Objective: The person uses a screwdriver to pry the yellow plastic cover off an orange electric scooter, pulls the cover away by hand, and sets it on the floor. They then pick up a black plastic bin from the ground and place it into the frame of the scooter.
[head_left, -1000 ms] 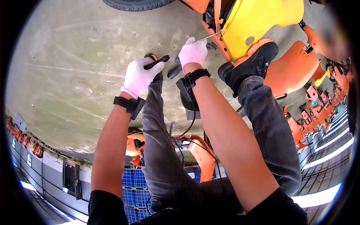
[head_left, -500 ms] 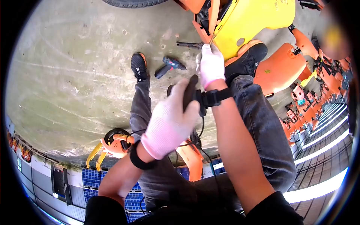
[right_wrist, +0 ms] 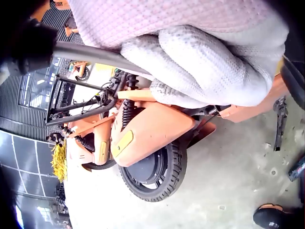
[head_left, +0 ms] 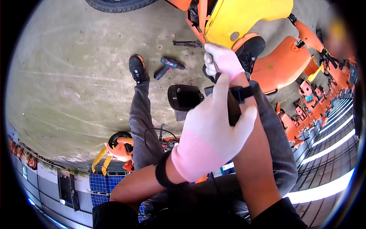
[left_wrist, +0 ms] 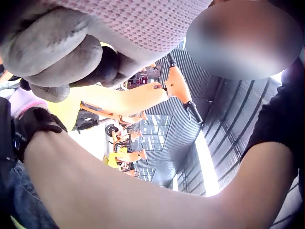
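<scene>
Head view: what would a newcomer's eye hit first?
Probably the bright yellow panel at the top, right of centre. Next, the pink-and-white gloves in the middle: the left hand grips the dark handle of a screwdriver, and the right hand holds its shaft just below the panel. Then the power drill lying on the floor, left of the hands.

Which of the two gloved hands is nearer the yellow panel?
The right hand, by the yellow panel, gripping the screwdriver's metal shaft; the left hand, farther back, holds the dark handle.
</scene>
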Demonstrator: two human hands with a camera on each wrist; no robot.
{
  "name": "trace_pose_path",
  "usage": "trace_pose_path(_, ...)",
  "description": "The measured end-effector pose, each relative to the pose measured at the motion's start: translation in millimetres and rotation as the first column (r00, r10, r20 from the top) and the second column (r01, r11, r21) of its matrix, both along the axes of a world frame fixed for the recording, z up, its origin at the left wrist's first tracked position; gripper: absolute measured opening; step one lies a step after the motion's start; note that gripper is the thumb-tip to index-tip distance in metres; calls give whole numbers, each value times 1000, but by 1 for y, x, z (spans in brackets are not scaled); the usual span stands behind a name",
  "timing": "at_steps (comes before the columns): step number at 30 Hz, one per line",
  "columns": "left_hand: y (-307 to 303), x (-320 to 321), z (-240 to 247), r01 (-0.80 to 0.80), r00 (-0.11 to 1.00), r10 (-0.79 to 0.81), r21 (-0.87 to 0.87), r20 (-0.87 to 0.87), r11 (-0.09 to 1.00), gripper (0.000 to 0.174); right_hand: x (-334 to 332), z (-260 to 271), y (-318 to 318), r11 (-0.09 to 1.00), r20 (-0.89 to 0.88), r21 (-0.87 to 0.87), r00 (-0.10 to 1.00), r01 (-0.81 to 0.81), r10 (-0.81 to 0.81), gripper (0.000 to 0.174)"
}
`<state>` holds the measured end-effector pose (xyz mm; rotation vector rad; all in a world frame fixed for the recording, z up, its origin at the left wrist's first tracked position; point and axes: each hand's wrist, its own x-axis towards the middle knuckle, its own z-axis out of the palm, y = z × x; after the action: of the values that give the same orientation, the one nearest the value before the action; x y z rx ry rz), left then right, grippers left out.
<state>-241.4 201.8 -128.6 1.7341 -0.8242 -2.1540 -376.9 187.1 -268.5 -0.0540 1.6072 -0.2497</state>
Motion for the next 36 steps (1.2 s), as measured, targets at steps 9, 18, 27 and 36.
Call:
trace_pose_path(9,15,-22,5,102,995,-97,-185,40,977,74,-18,15,-2,990,21,-29,990,-141,142,21)
trace_pose_path(18,10,-42,-7,107,989,-81,-224,125,969,73,-31,-13,-11,968,74,-83,967,-237,243,26)
trace_pose_path(27,-21,-58,-10,0,992,25,-197,124,980,52,-37,-12,-20,970,92,-8,965,-245,244,21)
trace_pose_path(36,-26,-54,-17,27,981,22,-255,191,967,47,-35,-21,-34,965,106,-9,960,-262,261,20)
